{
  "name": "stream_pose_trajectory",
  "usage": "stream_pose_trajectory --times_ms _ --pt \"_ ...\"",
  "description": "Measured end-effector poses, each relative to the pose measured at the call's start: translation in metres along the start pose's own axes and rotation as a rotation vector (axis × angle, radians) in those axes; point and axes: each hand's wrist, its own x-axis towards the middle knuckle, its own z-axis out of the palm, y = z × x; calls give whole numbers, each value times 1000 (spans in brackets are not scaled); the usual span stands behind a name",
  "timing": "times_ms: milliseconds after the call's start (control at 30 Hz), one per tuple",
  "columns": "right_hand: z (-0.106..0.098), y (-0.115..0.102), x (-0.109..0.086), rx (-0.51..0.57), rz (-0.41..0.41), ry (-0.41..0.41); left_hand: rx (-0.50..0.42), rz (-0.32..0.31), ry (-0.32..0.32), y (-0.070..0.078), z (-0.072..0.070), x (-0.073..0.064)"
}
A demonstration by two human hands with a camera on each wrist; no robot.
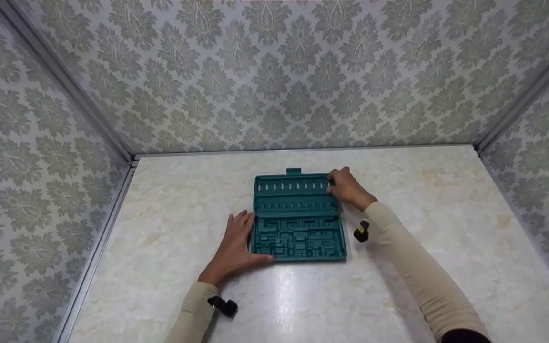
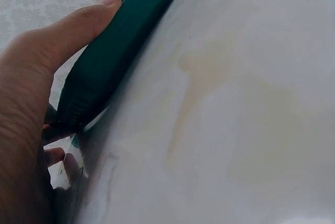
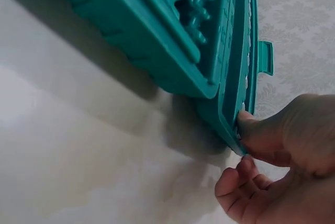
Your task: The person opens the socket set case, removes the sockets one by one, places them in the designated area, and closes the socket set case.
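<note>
A green plastic tool case (image 1: 298,213) lies open on the table, its hinged lid laid back on the far side. Several small silver bits stand in a row in the lid (image 1: 294,200); the near half has molded recesses. My left hand (image 1: 234,245) spreads around the near left corner, fingers along the left side and thumb on the front edge. In the left wrist view, the thumb (image 2: 86,25) lies straight against the green wall. At the lid's far right corner, my right hand (image 1: 348,188) pinches the rim, thumb on the inner side, as the right wrist view shows.
The pale marbled table (image 1: 184,190) extends around the case. Patterned walls (image 1: 274,85) stand at the back and both sides. A latch tab (image 1: 294,171) sticks out from the lid's far edge. Small black cameras (image 1: 361,231) are worn at both wrists.
</note>
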Motion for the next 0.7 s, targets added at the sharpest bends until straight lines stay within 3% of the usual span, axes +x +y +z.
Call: stream_pose_trajectory --times_ms 233,400,700 --pt "3 9 0 164 -12 37 30 31 4 -1 1 2" --pt "7 15 -1 274 5 125 31 29 2 -2 1 2" --pt "17 20 -5 308 -15 302 18 -6 -10 -1 2 0"
